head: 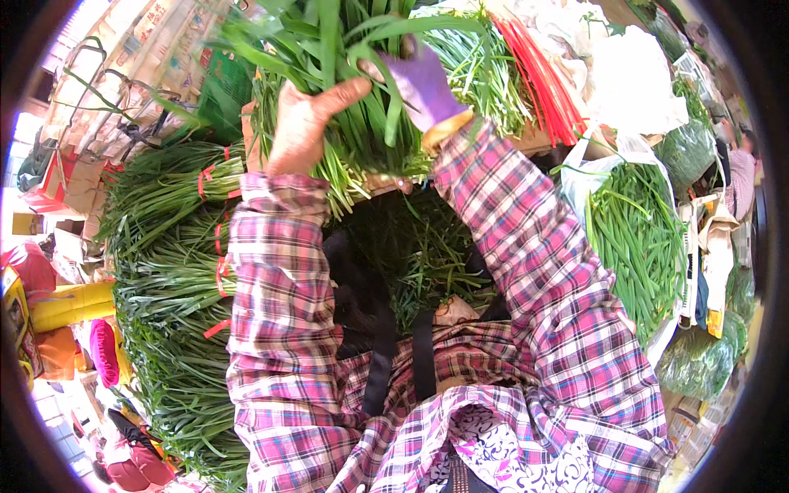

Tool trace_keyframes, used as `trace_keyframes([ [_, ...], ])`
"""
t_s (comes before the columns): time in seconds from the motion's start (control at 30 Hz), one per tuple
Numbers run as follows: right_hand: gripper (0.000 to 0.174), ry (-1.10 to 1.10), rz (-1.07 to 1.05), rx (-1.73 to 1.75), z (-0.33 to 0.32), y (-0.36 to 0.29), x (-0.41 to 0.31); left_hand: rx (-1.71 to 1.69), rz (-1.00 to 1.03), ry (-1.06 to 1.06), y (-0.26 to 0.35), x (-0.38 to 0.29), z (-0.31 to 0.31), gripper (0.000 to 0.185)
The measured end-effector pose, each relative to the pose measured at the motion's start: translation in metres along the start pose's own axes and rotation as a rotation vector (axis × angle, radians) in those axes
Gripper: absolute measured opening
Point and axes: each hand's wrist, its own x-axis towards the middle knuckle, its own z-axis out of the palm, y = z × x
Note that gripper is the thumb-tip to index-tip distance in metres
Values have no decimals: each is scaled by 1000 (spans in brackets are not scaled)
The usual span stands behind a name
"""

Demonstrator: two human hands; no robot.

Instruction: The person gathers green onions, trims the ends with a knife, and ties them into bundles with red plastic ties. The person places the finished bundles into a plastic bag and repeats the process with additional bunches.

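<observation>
At the top, a bunch of long flat green leaves [370,117], which look like garlic chives, is gripped by my right hand [422,86] in a purple glove with a yellow cuff. Leaves cover part of its fingers. My bare left hand [302,126] is at the left side of this bunch, its thumb stretched across the leaves towards the glove. Its other fingers are hidden behind foliage. Paler stems hang below both hands. Some leaf tips at the upper left are blurred.
Bundles tied with red strips [212,182] form a tall stack [179,345] at left. Loose red strips [542,80] lie beside more cut greens [474,68]. A white plastic bag [669,185] of greens stands at right. Leaf scraps [431,265] lie below my arms. A person [739,172] is at far right.
</observation>
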Motion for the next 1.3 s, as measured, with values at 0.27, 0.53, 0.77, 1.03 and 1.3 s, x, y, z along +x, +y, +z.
trace_keyframes([
  [0.27,36,-311,-172,135,24,-29,12,-60,56,-129,23,-1,4,34],
  [0.53,26,-351,27,121,60,-123,-30,78,167,-494,74,-37,-24,40],
  [0.77,37,-371,-808,-1033,73,-146,-48,-827,-183,-244,48,-68,-34,39],
  [1.03,55,-569,-307,-1161,62,-104,-16,-581,-234,39,57,-93,-13,38],
  [1.3,96,-764,-254,-1375,-15,-89,-121,-669,-158,99,84,-87,-53,40],
])
